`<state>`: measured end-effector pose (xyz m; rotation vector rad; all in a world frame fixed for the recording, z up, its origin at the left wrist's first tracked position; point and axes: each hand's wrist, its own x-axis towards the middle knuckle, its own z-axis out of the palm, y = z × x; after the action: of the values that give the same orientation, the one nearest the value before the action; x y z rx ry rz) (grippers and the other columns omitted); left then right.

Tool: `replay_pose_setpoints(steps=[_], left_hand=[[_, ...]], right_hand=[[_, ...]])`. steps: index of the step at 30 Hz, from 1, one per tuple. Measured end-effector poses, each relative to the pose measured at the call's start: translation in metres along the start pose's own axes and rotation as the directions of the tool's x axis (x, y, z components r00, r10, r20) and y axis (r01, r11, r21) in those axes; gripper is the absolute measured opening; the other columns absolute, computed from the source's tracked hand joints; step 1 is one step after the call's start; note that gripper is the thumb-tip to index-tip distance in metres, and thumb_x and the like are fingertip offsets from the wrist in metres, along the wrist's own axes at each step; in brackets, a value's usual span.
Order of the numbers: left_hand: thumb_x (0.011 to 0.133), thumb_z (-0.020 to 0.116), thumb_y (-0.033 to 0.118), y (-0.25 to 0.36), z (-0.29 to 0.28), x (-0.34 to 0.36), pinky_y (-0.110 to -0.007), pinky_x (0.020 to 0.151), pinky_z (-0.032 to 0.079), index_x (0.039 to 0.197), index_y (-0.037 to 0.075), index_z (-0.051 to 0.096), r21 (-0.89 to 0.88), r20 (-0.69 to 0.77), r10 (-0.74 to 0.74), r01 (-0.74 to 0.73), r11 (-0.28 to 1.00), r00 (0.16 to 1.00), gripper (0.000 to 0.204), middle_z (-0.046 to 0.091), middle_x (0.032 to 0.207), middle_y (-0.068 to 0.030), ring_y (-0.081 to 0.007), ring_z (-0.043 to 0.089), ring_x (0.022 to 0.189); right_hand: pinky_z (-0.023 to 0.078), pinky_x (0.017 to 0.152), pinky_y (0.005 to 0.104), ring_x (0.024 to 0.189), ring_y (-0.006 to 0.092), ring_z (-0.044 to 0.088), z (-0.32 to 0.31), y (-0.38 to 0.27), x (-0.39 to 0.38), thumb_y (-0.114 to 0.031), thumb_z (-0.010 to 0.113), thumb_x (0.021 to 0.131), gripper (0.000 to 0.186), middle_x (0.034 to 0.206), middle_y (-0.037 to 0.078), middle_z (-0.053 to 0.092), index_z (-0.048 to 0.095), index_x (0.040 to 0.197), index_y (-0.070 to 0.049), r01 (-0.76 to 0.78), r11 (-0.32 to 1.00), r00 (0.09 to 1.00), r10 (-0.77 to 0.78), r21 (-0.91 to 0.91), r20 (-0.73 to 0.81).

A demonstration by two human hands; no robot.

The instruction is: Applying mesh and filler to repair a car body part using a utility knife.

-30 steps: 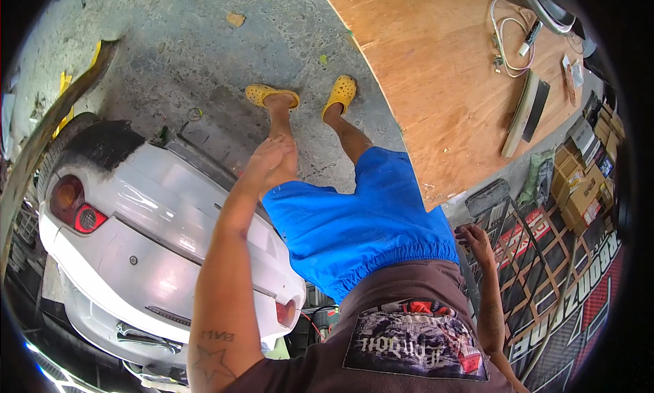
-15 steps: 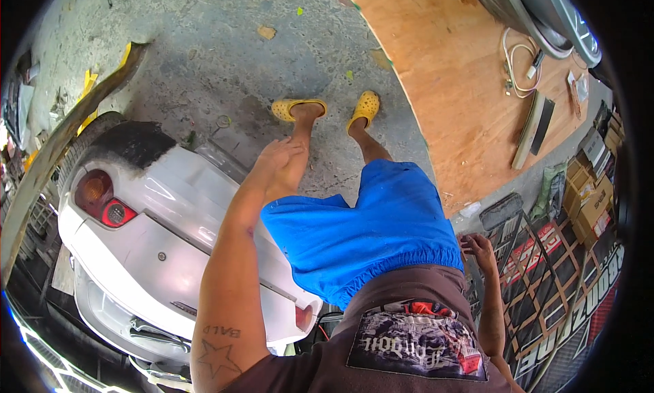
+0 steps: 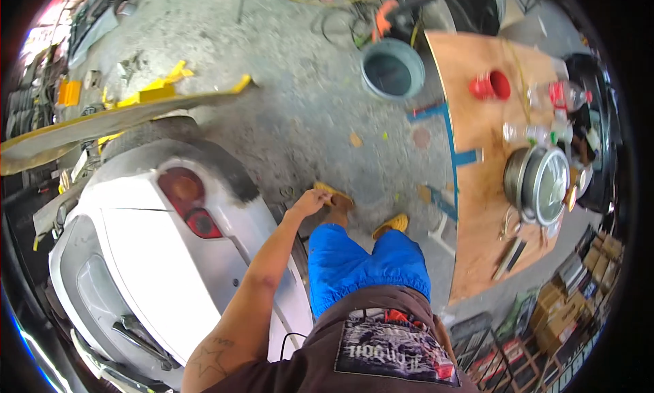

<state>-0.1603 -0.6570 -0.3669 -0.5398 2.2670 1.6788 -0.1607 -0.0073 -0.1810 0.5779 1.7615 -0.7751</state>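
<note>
Left fingers [image 3: 322, 197] hang right of the white car [image 3: 160, 257].

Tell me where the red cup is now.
In the head view, the red cup is at upper right on the plywood board, between the bucket to its left and the red-labelled bottle to its right.

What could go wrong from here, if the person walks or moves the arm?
The left hand appears near the white car, so it might brush the bodywork. The bucket stands on the floor near the edge of the wooden board; a passing foot could knock it. The red cup on that board might fall if bumped.
</note>
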Motion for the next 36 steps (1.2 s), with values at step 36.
replay_pose_setpoints(steps=[36], left_hand=[[0.089, 0.062, 0.012, -0.059, -0.442, 0.098, -0.041, 0.065, 0.056, 0.11, 0.002, 0.067, -0.806, -0.177, -0.712, 0.316, 0.501, 0.679, 0.024, 0.073, 0.092, -0.0121, -0.026, 0.069, 0.073]], right_hand=[[0.056, 0.061, 0.0316, 0.077, 0.0155, 0.069, 0.294, -1.207, 0.215, -0.025, 0.06, 0.096, 0.025, 0.09, 0.005, 0.072, 0.068, 0.104, -0.003, 0.693, 0.405, 0.705, -0.554, -0.596, 0.443]])
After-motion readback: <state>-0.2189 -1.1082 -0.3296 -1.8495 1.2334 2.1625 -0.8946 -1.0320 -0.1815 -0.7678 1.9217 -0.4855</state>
